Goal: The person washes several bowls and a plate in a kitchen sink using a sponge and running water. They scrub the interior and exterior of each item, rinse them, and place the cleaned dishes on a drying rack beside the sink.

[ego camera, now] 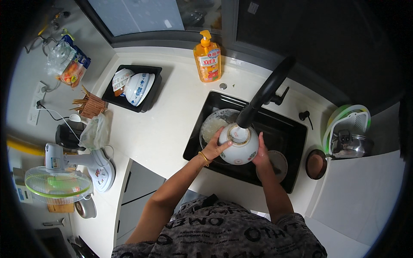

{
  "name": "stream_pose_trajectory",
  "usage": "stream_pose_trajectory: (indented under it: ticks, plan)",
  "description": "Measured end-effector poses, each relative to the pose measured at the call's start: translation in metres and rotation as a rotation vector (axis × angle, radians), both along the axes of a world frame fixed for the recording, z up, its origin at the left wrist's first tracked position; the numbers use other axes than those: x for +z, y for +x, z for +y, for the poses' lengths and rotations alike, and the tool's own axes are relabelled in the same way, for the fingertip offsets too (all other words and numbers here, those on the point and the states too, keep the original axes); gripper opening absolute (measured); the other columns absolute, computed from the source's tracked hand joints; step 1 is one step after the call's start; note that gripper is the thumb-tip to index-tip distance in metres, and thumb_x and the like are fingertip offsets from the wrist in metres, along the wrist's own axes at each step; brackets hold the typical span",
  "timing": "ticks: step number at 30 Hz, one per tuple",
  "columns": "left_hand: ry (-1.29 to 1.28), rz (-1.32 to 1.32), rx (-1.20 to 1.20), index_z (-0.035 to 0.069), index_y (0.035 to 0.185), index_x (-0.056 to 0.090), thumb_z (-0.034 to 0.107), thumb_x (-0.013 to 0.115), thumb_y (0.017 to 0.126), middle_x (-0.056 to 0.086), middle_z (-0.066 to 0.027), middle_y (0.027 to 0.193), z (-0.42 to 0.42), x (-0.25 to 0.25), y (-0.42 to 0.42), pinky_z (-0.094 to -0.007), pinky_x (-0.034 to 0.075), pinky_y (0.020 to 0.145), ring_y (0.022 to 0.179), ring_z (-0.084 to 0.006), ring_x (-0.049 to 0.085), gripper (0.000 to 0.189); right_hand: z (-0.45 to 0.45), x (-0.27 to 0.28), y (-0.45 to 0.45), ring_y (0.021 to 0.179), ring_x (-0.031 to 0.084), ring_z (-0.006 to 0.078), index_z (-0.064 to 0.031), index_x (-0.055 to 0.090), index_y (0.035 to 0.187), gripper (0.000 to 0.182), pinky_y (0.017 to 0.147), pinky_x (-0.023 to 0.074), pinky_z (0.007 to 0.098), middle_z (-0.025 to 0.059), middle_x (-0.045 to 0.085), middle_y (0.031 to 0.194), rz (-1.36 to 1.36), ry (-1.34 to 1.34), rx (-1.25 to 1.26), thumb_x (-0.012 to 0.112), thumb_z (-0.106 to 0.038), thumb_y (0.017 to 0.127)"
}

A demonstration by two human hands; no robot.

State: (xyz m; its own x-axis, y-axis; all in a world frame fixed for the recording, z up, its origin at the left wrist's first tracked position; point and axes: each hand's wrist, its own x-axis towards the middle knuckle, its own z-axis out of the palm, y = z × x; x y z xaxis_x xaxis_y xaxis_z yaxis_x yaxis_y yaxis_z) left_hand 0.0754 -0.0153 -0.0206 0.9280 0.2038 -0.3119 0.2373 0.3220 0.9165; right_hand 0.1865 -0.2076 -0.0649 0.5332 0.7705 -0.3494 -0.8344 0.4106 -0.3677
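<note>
A white ceramic bowl [239,153] is held bottom up just below the spout of the black faucet [263,95]. My left hand [215,147] grips its left side, the thumb lying near the foot ring. On the opposite side my right hand [261,152] supports the rim. Beneath lies the black sink [246,175], where a larger basin [215,124] of sudsy water sits at the left, partly hidden by the bowl. A round, plate-like dish [278,164] rests in the sink's right part, half covered by my right forearm. Whether water is running cannot be seen.
An orange pump bottle of dish soap [207,61] stands behind the sink. Left on the white counter [155,129] is a black tub [150,104] holding several bowls. A small brown dish [316,164] and colanders with a metal pot [358,145] are right. A white fan [58,180] stands far left.
</note>
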Motion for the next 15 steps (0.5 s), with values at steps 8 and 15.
stream_pose_trajectory:
  ticks: [8, 15]
  plan:
    - [-0.695, 0.080, 0.052, 0.006, 0.132, 0.048, 0.034, 0.056, 0.094, 0.054, -0.0056, 0.131, 0.003, 0.008, -0.010, -0.0410, 0.038, 0.105, 0.121, -0.0213, 0.051, 0.048, 0.008, -0.037, 0.005, 0.121, 0.050, 0.0225, -0.0071, 0.053, 0.128, 0.073, 0.104, 0.0374, 0.0439, 0.0096, 0.055, 0.131, -0.190, -0.074, 0.105, 0.035, -0.067, 0.091]
    - [-0.851, 0.091, -0.180, 0.024, 0.146, 0.029, 0.071, 0.041, 0.086, 0.027, -0.0063, 0.150, 0.025, -0.065, -0.035, -0.0542, 0.023, 0.112, 0.138, -0.0312, 0.027, 0.077, 0.029, -0.025, -0.020, 0.121, 0.046, 0.0207, -0.0140, 0.047, 0.136, 0.064, 0.096, 0.0414, 0.0386, 0.0081, 0.050, 0.133, -0.162, -0.632, 0.095, 0.039, -0.062, 0.093]
